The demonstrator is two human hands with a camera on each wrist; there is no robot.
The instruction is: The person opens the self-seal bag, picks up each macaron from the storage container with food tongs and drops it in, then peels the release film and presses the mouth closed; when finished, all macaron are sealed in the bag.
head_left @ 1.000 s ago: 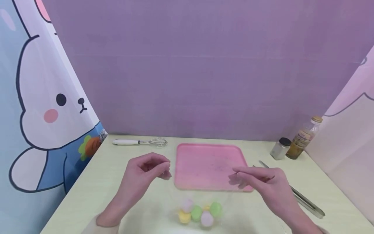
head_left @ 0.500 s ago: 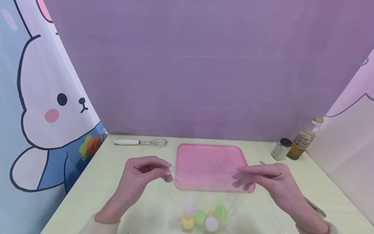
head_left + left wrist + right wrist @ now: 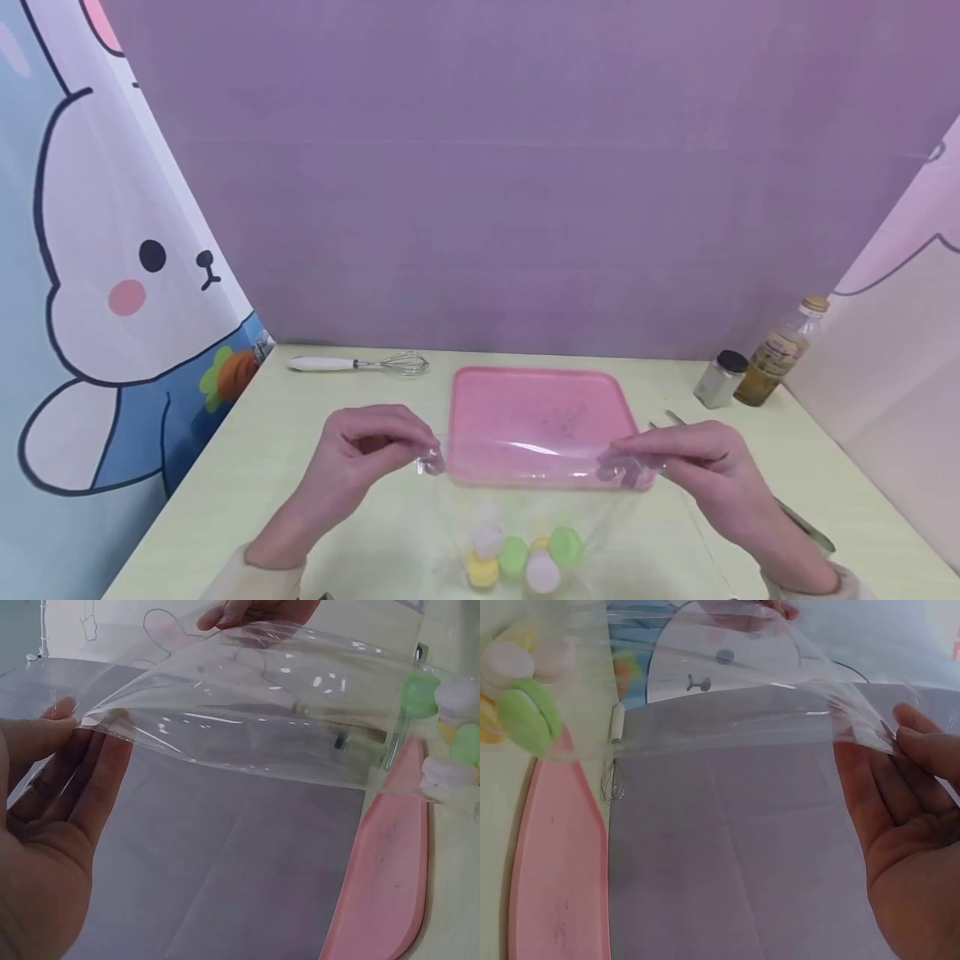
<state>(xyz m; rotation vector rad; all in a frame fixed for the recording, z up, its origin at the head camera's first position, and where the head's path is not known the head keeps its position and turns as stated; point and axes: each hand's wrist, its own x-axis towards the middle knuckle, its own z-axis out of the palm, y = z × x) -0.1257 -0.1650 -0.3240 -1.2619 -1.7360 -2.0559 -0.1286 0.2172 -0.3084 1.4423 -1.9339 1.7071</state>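
A clear plastic bag (image 3: 517,460) is stretched between both hands above the table. My left hand (image 3: 367,450) pinches one upper corner between thumb and fingers. The opposite corner is pinched by my right hand (image 3: 697,467). Several macarons (image 3: 513,557) in green, yellow and pale purple sit at the bottom of the bag, nearest the person. In the left wrist view the film (image 3: 247,712) spreads from the left fingertips toward the macarons (image 3: 454,712). The right wrist view shows a green macaron (image 3: 529,716) through the film.
Behind the bag lies a pink tray (image 3: 540,400). A whisk (image 3: 360,364) lies at the back left. Metal tongs (image 3: 802,525) are partly hidden under the right arm. A black-lidded jar (image 3: 720,381) and a corked bottle (image 3: 780,354) stand at the back right.
Both hands have shifted slightly, the right one a little outward to the right. The film between them shows more plainly now, and the macarons have moved slightly right and down.
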